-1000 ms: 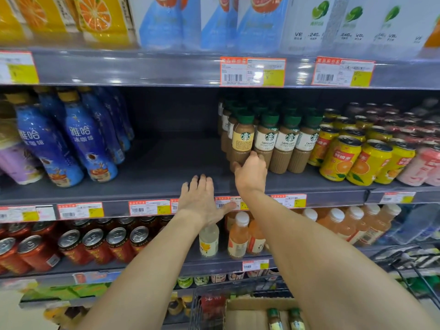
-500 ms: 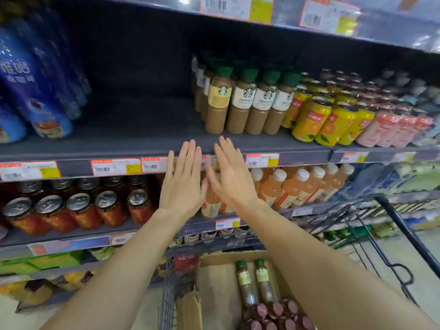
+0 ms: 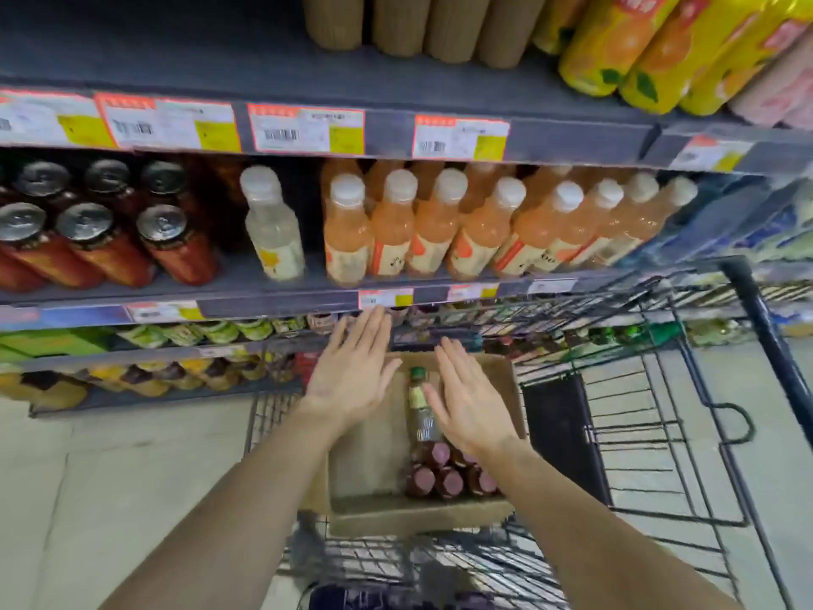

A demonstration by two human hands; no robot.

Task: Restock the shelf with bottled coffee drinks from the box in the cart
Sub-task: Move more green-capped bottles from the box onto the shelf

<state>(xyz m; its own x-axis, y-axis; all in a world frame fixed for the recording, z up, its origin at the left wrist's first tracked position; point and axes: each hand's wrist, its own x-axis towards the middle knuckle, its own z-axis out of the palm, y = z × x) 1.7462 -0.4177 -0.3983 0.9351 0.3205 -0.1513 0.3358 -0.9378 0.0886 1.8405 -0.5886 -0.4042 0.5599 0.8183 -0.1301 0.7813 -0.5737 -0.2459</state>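
A cardboard box [image 3: 374,515] sits in the wire cart [image 3: 651,424]. Inside it a green-capped coffee bottle [image 3: 420,402] lies on its side, and several upright bottles with maroon caps [image 3: 442,473] stand at the near right. My left hand [image 3: 356,380] hovers flat and open over the box's left part. My right hand [image 3: 468,402] is open just right of the lying bottle, partly covering what is under it. The bottoms of the coffee bottles on the shelf [image 3: 409,19] show at the top edge.
The grey shelf [image 3: 220,68] holding the coffee has a bare stretch at left; yellow juice bottles [image 3: 651,50] stand at right. Below are dark cans [image 3: 101,239], a pale bottle [image 3: 272,231] and orange drinks [image 3: 440,231]. The cart's black handle [image 3: 765,336] rises at right.
My view has dropped from the coffee shelf to the cart. Both open hands have come down from the shelf edge to just above the box.
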